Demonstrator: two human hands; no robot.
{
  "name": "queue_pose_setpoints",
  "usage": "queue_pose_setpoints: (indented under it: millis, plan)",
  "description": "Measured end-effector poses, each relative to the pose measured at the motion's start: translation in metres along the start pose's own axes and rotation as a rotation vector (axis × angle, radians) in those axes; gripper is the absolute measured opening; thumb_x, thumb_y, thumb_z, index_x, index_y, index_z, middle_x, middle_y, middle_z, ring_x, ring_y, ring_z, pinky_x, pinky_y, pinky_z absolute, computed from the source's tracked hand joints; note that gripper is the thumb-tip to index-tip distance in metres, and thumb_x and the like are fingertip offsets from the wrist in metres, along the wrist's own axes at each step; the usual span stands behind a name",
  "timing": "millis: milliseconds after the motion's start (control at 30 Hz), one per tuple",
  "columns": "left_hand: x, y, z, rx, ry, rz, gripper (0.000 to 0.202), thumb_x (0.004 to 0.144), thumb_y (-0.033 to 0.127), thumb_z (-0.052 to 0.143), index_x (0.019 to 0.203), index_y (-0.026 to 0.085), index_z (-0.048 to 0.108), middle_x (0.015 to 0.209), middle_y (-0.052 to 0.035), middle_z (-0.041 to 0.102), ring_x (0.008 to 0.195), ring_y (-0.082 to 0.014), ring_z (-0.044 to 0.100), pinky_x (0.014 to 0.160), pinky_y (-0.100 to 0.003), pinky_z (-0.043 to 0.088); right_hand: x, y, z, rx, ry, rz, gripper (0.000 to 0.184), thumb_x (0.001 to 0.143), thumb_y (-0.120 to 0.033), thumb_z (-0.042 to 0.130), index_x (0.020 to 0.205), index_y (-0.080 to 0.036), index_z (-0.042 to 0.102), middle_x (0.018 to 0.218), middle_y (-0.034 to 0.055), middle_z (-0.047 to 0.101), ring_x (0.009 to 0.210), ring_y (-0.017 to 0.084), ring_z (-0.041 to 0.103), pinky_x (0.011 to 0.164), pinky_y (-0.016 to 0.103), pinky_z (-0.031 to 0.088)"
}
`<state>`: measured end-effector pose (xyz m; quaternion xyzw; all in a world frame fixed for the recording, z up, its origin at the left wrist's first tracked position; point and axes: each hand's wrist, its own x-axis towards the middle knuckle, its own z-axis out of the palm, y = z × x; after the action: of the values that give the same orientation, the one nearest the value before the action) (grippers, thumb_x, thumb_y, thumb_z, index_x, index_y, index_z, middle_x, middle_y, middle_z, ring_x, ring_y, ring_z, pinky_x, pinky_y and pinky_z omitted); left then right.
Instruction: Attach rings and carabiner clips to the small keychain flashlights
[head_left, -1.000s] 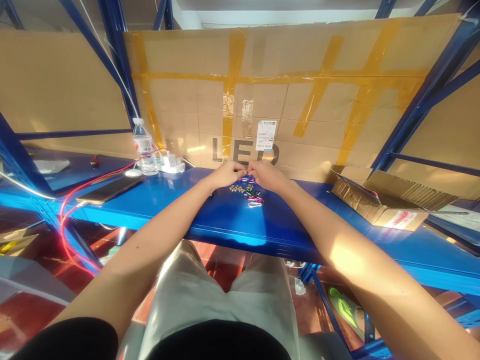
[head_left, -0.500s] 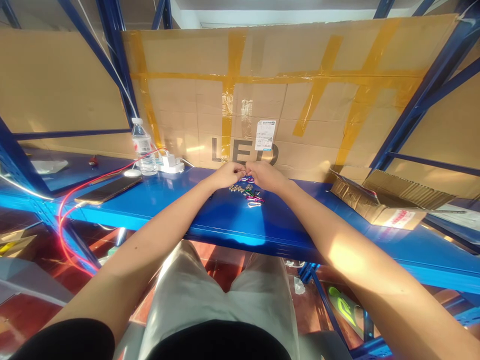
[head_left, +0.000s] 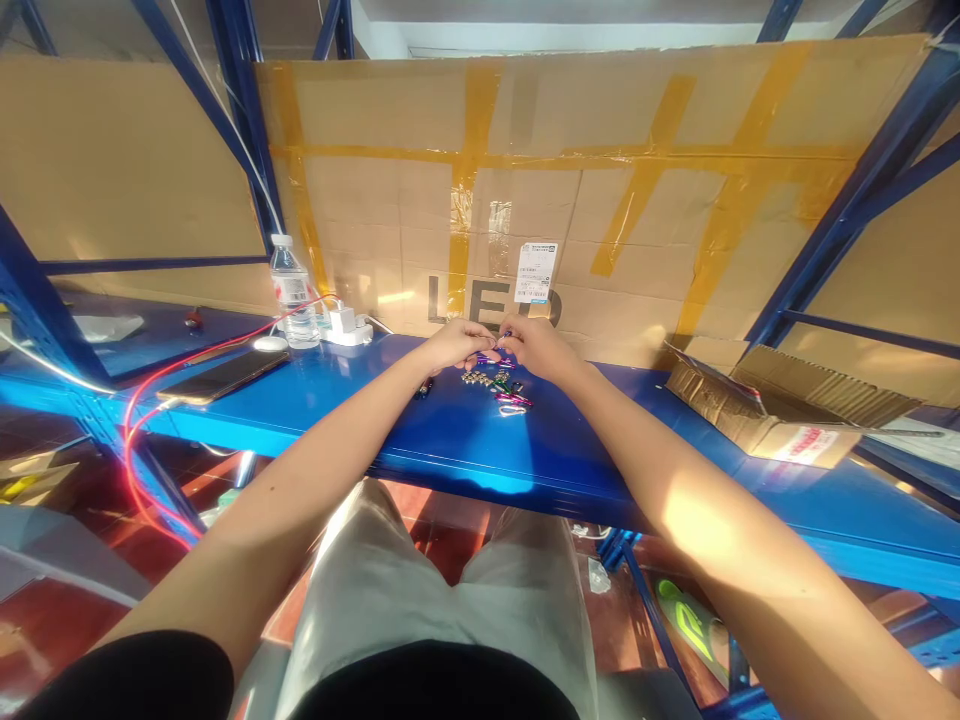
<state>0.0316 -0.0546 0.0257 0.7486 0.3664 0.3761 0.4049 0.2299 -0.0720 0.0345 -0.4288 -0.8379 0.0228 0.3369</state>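
My left hand and my right hand are close together above the blue tabletop, fingertips pinched. A small dark, shiny piece shows at the fingertips of my right hand; its kind is too small to tell. What my left fingers pinch is hidden. Just below the hands lies a cluster of small metal parts: gold-coloured pieces, a green piece, a pink piece and a silver loop that looks like a carabiner. Beside my left wrist rests a small black item.
On the left stand a water bottle and a white power adapter, with a phone and red cable nearby. An open cardboard box sits right. A cardboard sheet backs the blue shelf.
My hands have drawn slightly apart at the fingertips, and a small dark piece shows at the right ones. The black item by my left wrist is now plainer. The view has shifted slightly.
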Motion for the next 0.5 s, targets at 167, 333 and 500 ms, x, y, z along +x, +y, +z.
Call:
queue_pose_setpoints:
  millis: [167,333,500]
  plan:
    - [-0.001,0.001,0.005,0.151,0.064,0.112,0.02,0.085,0.025,0.065,0.093,0.012,0.077,0.093,-0.0109,0.078,0.046,-0.0066,0.044,0.049,-0.026,0.037,0.002,0.001,0.005,0.197,-0.024,0.115,0.014,0.093,-0.021,0.052,0.08,-0.021,0.054,0.071,0.0032,0.065,0.059,0.017,0.058,0.056,0.029,0.041]
    - [-0.001,-0.001,0.009,0.244,0.105,0.161,0.025,0.087,0.029,0.062,0.095,0.013,0.078,0.083,-0.0061,0.074,0.049,-0.0088,0.044,0.051,-0.026,0.036,0.002,0.006,0.004,0.087,-0.012,0.057,0.012,0.093,-0.022,0.053,0.081,-0.022,0.054,0.067,0.0033,0.065,0.064,0.019,0.058,0.056,0.029,0.04]
    - [-0.004,0.003,0.011,0.287,0.113,0.21,0.025,0.087,0.03,0.06,0.094,0.014,0.079,0.062,0.0007,0.059,0.052,-0.0106,0.041,0.054,-0.026,0.032,-0.001,0.001,-0.001,0.013,-0.008,0.047,0.012,0.092,-0.024,0.057,0.081,-0.022,0.052,0.067,0.0042,0.063,0.065,0.02,0.055,0.059,0.03,0.038]
